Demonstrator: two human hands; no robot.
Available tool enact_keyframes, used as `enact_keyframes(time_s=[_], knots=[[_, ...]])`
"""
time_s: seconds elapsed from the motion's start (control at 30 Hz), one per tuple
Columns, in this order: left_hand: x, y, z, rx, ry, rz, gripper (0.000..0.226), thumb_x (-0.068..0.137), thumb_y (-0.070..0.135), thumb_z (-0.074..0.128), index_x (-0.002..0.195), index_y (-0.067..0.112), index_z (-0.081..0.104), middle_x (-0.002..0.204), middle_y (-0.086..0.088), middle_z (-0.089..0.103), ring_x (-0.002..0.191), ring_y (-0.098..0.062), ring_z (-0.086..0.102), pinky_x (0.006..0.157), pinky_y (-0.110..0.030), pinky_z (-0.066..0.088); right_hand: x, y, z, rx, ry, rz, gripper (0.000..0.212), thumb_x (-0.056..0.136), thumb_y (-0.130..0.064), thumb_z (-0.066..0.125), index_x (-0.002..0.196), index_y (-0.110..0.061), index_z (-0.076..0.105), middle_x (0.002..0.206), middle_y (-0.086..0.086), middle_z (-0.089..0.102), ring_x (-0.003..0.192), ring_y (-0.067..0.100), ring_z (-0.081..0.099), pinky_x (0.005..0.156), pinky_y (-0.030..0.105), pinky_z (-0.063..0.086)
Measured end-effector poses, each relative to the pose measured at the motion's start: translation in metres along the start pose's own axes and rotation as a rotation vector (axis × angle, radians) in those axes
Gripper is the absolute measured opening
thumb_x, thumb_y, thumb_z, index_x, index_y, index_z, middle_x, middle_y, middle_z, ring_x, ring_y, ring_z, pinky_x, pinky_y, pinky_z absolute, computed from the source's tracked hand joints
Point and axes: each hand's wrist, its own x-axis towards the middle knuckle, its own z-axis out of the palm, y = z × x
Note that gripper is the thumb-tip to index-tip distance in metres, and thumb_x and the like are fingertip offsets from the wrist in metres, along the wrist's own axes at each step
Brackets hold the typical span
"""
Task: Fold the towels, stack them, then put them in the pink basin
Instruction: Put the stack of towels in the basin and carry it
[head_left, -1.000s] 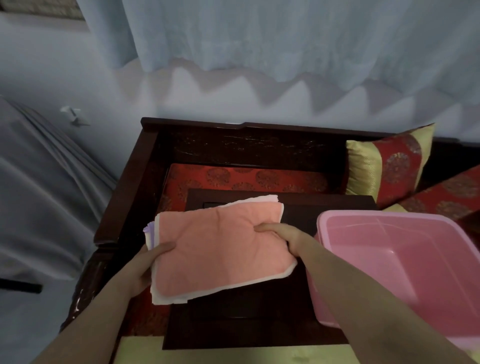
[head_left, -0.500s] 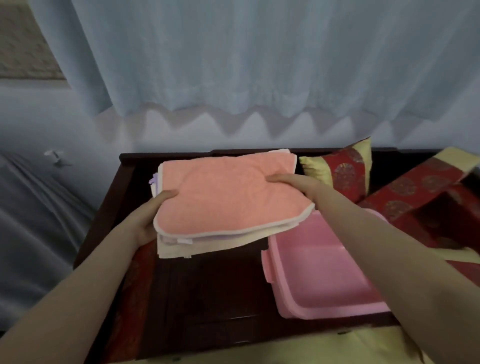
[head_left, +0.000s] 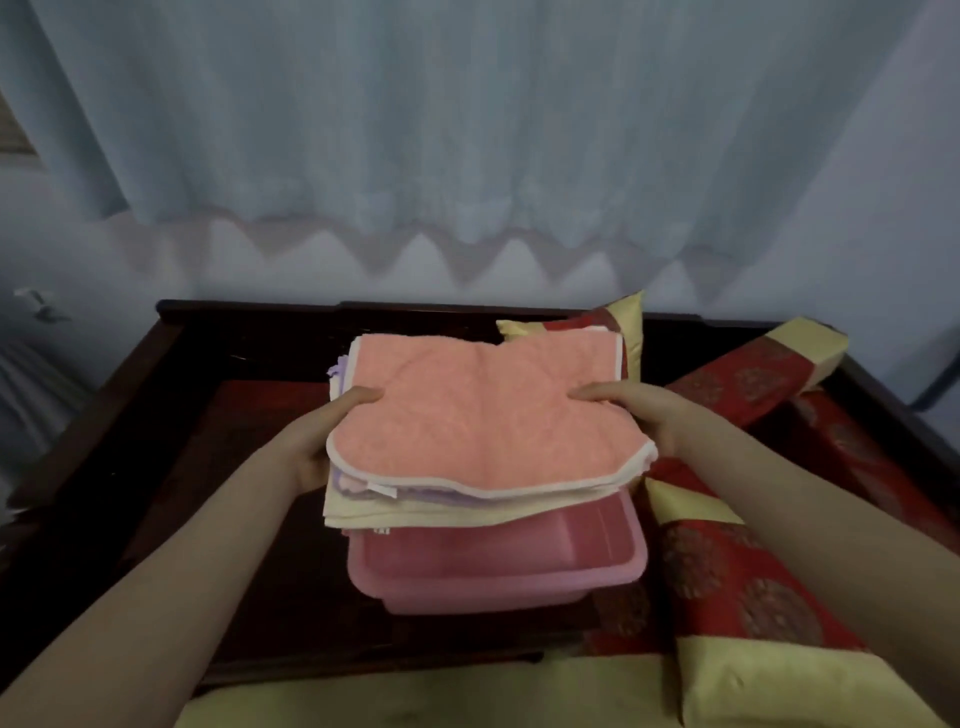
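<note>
Both hands grip a folded towel stack (head_left: 483, 436) above the pink basin (head_left: 498, 566): left hand (head_left: 322, 441) clamps its left edge, right hand (head_left: 644, 415) its right, thumbs on top, fingers hidden beneath.

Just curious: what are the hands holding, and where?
The stack of folded towels, gripped at opposite side edges by the left hand and right hand, above the pink basin.
</note>
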Motion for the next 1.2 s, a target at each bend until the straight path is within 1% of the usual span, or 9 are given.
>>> enact_keyframes(time_s=[0.1, 0.23, 0.4, 0.53, 0.67, 0.9, 1.0, 1.1, 1.2], knots=[[0.011, -0.027, 0.026, 0.069, 0.048, -0.053, 0.032, 0.079, 0.034, 0.07, 0.102, 0.013, 0.064, 0.083, -0.011, 0.075, 0.089, -0.029, 0.065, 0.072, -0.036, 0.051, 0.013, 0.029, -0.017, 0.009, -0.005, 0.112, 0.033, 0.077, -0.023, 0.074, 0.105, -0.011, 0.062, 0.106, 0.015, 0.068, 0.1, 0.03, 0.063, 0.085, 0.042, 0.051], [0.04, -0.055, 0.04, 0.153, 0.121, -0.08, 0.049, 0.073, 0.031, 0.076, 0.116, 0.014, 0.059, 0.105, -0.016, 0.069, 0.093, -0.031, 0.065, 0.073, -0.034, 0.052, 0.052, 0.065, -0.02, 0.023, 0.019, 0.059, 0.045, 0.074, -0.018, 0.078, 0.112, -0.023, 0.055, 0.111, 0.01, 0.066, 0.102, 0.028, 0.063, 0.089, 0.045, 0.051], [0.071, -0.087, 0.042, 0.204, 0.204, -0.146, 0.046, 0.073, 0.022, 0.078, 0.112, 0.002, 0.064, 0.092, -0.018, 0.071, 0.082, -0.03, 0.068, 0.069, -0.033, 0.054, 0.099, 0.112, -0.009, 0.014, 0.09, 0.054, 0.08, 0.057, -0.023, 0.089, 0.128, -0.02, 0.051, 0.113, 0.008, 0.068, 0.103, 0.028, 0.064, 0.095, 0.047, 0.05], [0.086, -0.106, 0.044, 0.29, 0.244, -0.177, 0.031, 0.079, 0.012, 0.072, 0.106, 0.002, 0.061, 0.081, -0.011, 0.065, 0.068, -0.02, 0.059, 0.054, -0.024, 0.043, 0.122, 0.145, 0.004, 0.019, 0.124, 0.117, 0.075, 0.062, -0.017, 0.086, 0.129, -0.015, 0.053, 0.112, 0.01, 0.066, 0.097, 0.025, 0.063, 0.076, 0.035, 0.053], [0.106, -0.119, 0.037, 0.373, 0.297, -0.171, 0.051, 0.079, 0.011, 0.073, 0.124, -0.001, 0.055, 0.117, -0.021, 0.063, 0.097, -0.032, 0.062, 0.08, -0.032, 0.049, 0.142, 0.16, 0.002, 0.023, 0.2, 0.165, 0.094, 0.04, -0.026, 0.088, 0.127, -0.012, 0.056, 0.113, 0.012, 0.067, 0.098, 0.029, 0.064, 0.089, 0.043, 0.054], [0.112, -0.147, 0.037, 0.923, 0.304, -0.002, 0.082, 0.093, 0.02, 0.053, 0.147, -0.001, -0.005, 0.153, -0.024, 0.02, 0.137, -0.038, 0.032, 0.111, -0.04, 0.029, 0.139, 0.168, 0.013, -0.478, 0.381, 0.009, 0.095, 0.075, -0.026, 0.076, 0.148, -0.009, 0.018, 0.143, 0.016, 0.044, 0.128, 0.033, 0.046, 0.103, 0.031, 0.037], [0.108, -0.157, 0.039, 1.44, 0.336, 0.257, 0.066, 0.092, 0.01, 0.04, 0.149, 0.002, 0.007, 0.151, -0.027, 0.023, 0.132, -0.043, 0.038, 0.102, -0.047, 0.041, 0.137, 0.172, 0.016, -0.602, 0.433, -0.163, 0.096, 0.079, -0.027, 0.065, 0.15, -0.02, 0.0, 0.14, 0.017, 0.045, 0.119, 0.037, 0.052, 0.094, 0.039, 0.045], [0.113, -0.153, 0.038, 1.844, 0.258, 0.371, 0.067, 0.072, 0.006, 0.066, 0.135, 0.0, 0.046, 0.135, -0.022, 0.052, 0.117, -0.043, 0.053, 0.083, -0.053, 0.054, 0.142, 0.169, 0.01, -1.039, 0.429, -0.334, 0.083, 0.083, -0.015, 0.052, 0.149, -0.028, 0.003, 0.151, 0.017, 0.024, 0.122, 0.041, 0.047, 0.086, 0.045, 0.05], [0.113, -0.146, 0.031, 2.015, 0.272, 0.358, 0.057, 0.089, 0.013, 0.046, 0.143, 0.0, 0.034, 0.149, -0.022, 0.034, 0.132, -0.042, 0.038, 0.101, -0.053, 0.039, 0.145, 0.167, 0.008, -1.266, 0.391, -0.26, 0.065, 0.091, -0.01, 0.038, 0.149, -0.02, 0.012, 0.152, 0.021, 0.018, 0.129, 0.039, 0.039, 0.093, 0.046, 0.048]])
